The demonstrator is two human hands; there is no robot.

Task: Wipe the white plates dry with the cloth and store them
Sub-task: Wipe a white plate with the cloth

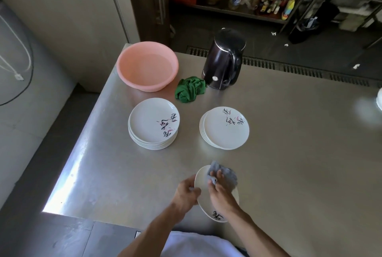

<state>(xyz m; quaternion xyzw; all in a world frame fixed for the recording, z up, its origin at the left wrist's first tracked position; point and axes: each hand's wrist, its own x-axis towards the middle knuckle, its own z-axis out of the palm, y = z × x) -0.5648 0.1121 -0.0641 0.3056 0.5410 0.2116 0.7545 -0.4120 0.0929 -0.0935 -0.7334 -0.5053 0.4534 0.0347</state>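
Observation:
A white plate [203, 183] with black lettering is held tilted above the near part of the steel table [289, 163]. My left hand [187, 193] grips its left rim. My right hand [220, 190] presses a grey cloth [226, 174] onto the plate's face, fingers curled around the cloth. Two stacks of white plates stand further back: a taller left stack [153, 123] and a lower right stack [224, 127].
A pink basin [147, 65] with water stands at the table's far left corner. Beside it lie a crumpled green cloth [190, 89] and a black kettle [224, 59]. The table's left edge drops to the floor. Shelves with bottles stand behind.

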